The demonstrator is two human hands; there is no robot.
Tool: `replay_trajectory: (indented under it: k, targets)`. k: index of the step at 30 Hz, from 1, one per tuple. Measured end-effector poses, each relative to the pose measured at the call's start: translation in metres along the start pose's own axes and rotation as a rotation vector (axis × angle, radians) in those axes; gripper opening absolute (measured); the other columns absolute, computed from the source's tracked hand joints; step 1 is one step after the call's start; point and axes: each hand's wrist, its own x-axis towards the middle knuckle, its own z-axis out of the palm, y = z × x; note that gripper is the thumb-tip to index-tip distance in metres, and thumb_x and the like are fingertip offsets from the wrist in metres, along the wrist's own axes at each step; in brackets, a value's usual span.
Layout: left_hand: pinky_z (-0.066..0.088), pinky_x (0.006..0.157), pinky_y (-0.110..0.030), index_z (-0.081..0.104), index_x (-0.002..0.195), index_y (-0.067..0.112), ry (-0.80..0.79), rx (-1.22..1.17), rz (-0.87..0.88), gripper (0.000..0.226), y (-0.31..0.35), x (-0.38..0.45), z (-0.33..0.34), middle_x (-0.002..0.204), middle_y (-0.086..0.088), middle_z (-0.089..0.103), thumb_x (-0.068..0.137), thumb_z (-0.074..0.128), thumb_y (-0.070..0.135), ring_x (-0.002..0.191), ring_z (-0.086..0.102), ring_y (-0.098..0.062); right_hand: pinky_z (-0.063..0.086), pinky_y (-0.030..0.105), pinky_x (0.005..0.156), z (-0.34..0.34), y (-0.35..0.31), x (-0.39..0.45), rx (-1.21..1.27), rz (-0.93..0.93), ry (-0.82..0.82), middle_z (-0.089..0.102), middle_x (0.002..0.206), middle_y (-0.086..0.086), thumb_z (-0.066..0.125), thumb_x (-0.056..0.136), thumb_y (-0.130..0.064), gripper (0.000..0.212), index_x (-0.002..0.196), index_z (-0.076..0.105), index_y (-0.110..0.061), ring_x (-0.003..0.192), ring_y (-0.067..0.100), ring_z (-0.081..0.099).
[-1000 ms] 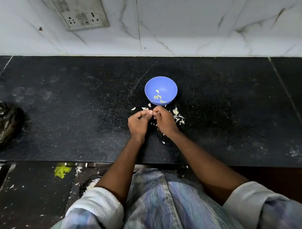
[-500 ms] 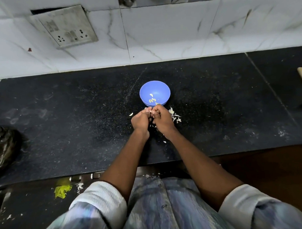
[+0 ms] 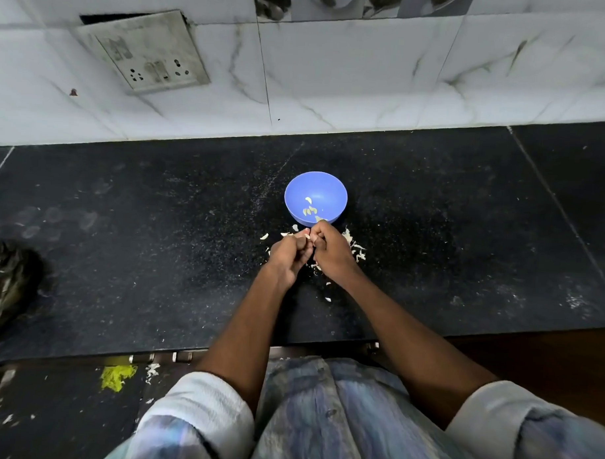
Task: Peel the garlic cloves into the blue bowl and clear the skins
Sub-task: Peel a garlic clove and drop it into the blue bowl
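Blue bowl sits mid-counter, just beyond both curled hands, left hand and right hand, pinching something hidden, presumably a clove, so it drops straight in.

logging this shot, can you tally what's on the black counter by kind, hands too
blue bowl: 1
peeled cloves in the bowl: about 4
garlic skins, loose pile: 1
dark plastic bag: 1
hands: 2, left hand and right hand
Total: about 9
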Motion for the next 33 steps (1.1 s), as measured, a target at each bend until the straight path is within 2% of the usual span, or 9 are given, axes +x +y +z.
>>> replay_trajectory:
  k: [3,6,12,16,19,21,24,28,33]
  targets:
    - [0.06,0.065,-0.018,0.068,0.097,0.008,-0.018,-0.066,-0.014,0.032,0.0,0.002,0.002,0.079,-0.002,0.075,0.1,0.043,-0.011,0.076,0.068,-0.009,0.045,0.041,0.071,0.0,0.002,0.002,-0.026,0.002,0.038,0.054,0.079,-0.007,0.041,0.093,-0.001,0.018,0.087,0.048,-0.016,0.077,0.017,0.051]
    - [0.063,0.073,-0.021,0.07,0.1,0.002,-0.041,-0.076,0.038,0.025,-0.004,0.007,0.002,0.079,-0.005,0.078,0.104,0.048,-0.008,0.083,0.074,-0.013,0.043,0.038,0.067,-0.007,0.007,0.001,-0.028,0.013,0.109,0.059,0.078,-0.003,0.05,0.094,0.0,0.015,0.085,0.053,-0.012,0.076,0.02,0.054]
    - [0.061,0.074,-0.018,0.073,0.113,-0.008,-0.054,0.325,0.374,0.017,-0.02,0.012,-0.008,0.086,-0.012,0.076,0.104,0.059,-0.004,0.073,0.073,-0.01,0.059,0.037,0.074,-0.005,0.017,-0.002,-0.067,0.095,0.153,0.073,0.085,-0.009,0.069,0.086,-0.004,0.019,0.094,0.072,-0.021,0.079,0.011,0.069]
    - [0.059,0.075,-0.021,0.077,0.107,0.002,-0.069,0.503,0.516,0.024,-0.025,0.01,-0.019,0.087,-0.011,0.077,0.096,0.063,-0.013,0.072,0.07,-0.009,0.057,0.035,0.069,-0.006,0.015,-0.007,-0.145,0.148,0.265,0.075,0.078,-0.005,0.076,0.085,-0.019,0.003,0.083,0.075,-0.02,0.076,0.017,0.071]
    - [0.061,0.081,-0.026,0.078,0.099,0.011,-0.058,0.551,0.592,0.028,-0.024,0.007,-0.022,0.088,-0.007,0.079,0.091,0.068,-0.014,0.078,0.072,-0.012,0.056,0.027,0.067,-0.009,0.01,-0.009,-0.037,0.148,0.25,0.072,0.077,-0.009,0.085,0.075,-0.013,0.017,0.082,0.072,-0.021,0.07,0.006,0.067]
    - [0.063,0.083,-0.028,0.079,0.098,0.008,-0.058,0.544,0.635,0.022,-0.022,0.004,-0.021,0.09,-0.009,0.08,0.088,0.075,-0.011,0.08,0.074,-0.014,0.056,0.024,0.065,-0.01,0.006,-0.008,0.014,0.13,0.241,0.071,0.074,-0.011,0.084,0.077,-0.012,0.014,0.08,0.072,-0.019,0.066,0.001,0.065]
    - [0.064,0.081,-0.03,0.079,0.097,0.006,-0.054,0.567,0.678,0.02,-0.022,0.002,-0.019,0.089,-0.01,0.081,0.084,0.081,-0.009,0.079,0.075,-0.016,0.057,0.024,0.063,-0.013,0.004,-0.008,0.166,0.149,0.193,0.074,0.073,-0.004,0.075,0.083,-0.004,0.01,0.085,0.075,-0.014,0.063,0.005,0.069]
    - [0.064,0.082,-0.038,0.08,0.096,0.005,-0.046,0.58,0.687,0.019,-0.023,0.006,-0.019,0.086,-0.007,0.081,0.082,0.083,-0.007,0.08,0.078,-0.022,0.05,0.018,0.053,-0.018,0.001,-0.01,0.316,0.188,0.113,0.077,0.077,0.005,0.068,0.09,-0.002,0.013,0.09,0.077,-0.011,0.06,0.009,0.068]
    - [0.064,0.082,-0.036,0.083,0.097,0.009,-0.039,0.604,0.739,0.016,-0.025,0.003,-0.021,0.088,-0.001,0.082,0.084,0.085,0.0,0.083,0.08,-0.023,0.052,0.027,0.056,-0.021,0.005,-0.01,0.433,0.231,0.085,0.077,0.078,0.007,0.073,0.09,-0.01,0.009,0.084,0.078,-0.013,0.065,0.015,0.069]
